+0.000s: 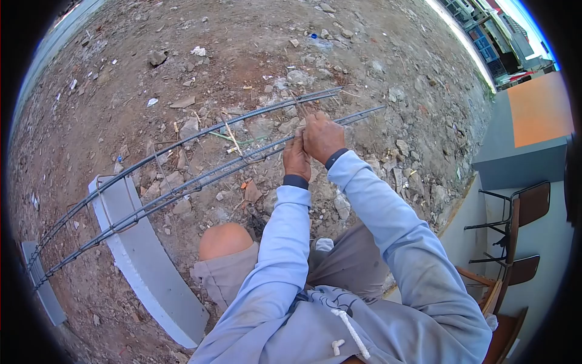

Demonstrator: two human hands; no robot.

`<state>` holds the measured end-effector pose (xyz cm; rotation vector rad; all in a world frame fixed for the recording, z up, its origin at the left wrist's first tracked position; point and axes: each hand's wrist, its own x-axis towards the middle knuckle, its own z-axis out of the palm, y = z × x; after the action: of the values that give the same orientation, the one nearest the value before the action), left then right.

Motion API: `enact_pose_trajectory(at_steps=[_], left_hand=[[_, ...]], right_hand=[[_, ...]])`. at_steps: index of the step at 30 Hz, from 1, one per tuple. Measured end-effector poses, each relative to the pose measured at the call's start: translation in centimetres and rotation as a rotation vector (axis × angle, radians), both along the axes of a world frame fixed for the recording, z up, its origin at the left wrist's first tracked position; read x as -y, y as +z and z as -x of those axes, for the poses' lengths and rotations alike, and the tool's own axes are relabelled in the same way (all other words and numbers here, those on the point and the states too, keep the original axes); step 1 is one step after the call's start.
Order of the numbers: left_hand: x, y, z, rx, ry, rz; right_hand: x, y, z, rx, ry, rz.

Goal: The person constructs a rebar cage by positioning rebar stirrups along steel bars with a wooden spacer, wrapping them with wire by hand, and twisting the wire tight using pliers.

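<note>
A long rebar cage [206,176] of ribbed steel bars runs from the lower left to the middle, joined by thin square stirrups [162,167]. At its right end, my left hand [297,159] is closed around the near bars, thumb and fingers upward. My right hand [324,136] presses beside it, with curled fingers over the same bars. A thin stirrup [301,106] rises from the fingers toward the far bars. Whatever my right fingers pinch is hidden under them.
A grey-white block [145,242] supports the cage at left, and another block [45,291] lies under its far-left end. Rubble and stones [188,127] litter the dirt. Chairs [527,206] stand at right beside an orange-and-grey wall [539,115]. My bent knee [224,241] is close below.
</note>
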<state>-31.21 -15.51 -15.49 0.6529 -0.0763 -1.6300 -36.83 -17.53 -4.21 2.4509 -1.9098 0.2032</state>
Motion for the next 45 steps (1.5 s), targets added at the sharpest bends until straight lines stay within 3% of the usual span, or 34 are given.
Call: enact_pose_trajectory(at_steps=[5, 8, 9, 10, 16, 25, 30, 33, 34, 37, 45], left_hand=[[0.0, 0.3, 0.1, -0.079, 0.002, 0.082], [-0.2, 0.6, 0.0, -0.094, 0.015, 0.065], [-0.2, 0.7, 0.1, -0.099, 0.019, 0.066], [-0.2, 0.9, 0.2, -0.102, 0.021, 0.057], [0.0, 0.9, 0.3, -0.146, 0.029, 0.052], [0.3, 0.2, 0.8, -0.232, 0.028, 0.046], [0.0, 0.7, 0.7, -0.242, 0.019, -0.003], [-0.1, 0.7, 0.6, -0.239, 0.016, 0.014], [-0.2, 0.6, 0.4, -0.236, 0.007, 0.007], [-0.1, 0.6, 0.3, -0.237, -0.018, -0.007], [0.1, 1.3, 0.5, -0.194, 0.003, -0.006]], right_hand=[[-1.0, 0.8, 2.0, 0.21, 0.074, 0.161], [-1.8, 0.5, 4.4, 0.208, -0.028, -0.126], [-2.0, 0.8, 4.8, 0.201, -0.032, -0.213], [-2.3, 1.1, 5.1, 0.167, 0.03, -0.121], [0.0, 4.4, 4.3, -0.092, 0.159, -0.161], [4.6, 6.7, 0.8, -0.552, 0.784, -0.213], [7.6, 4.6, -1.6, -0.571, 1.025, -0.132], [9.1, 3.1, -2.2, -0.56, 0.91, -0.178], [9.0, 3.9, -2.7, -0.637, 0.73, -0.298], [9.0, 4.6, -3.0, -0.633, 0.536, -0.378], [6.9, 4.0, 1.1, -0.332, 0.224, -0.268]])
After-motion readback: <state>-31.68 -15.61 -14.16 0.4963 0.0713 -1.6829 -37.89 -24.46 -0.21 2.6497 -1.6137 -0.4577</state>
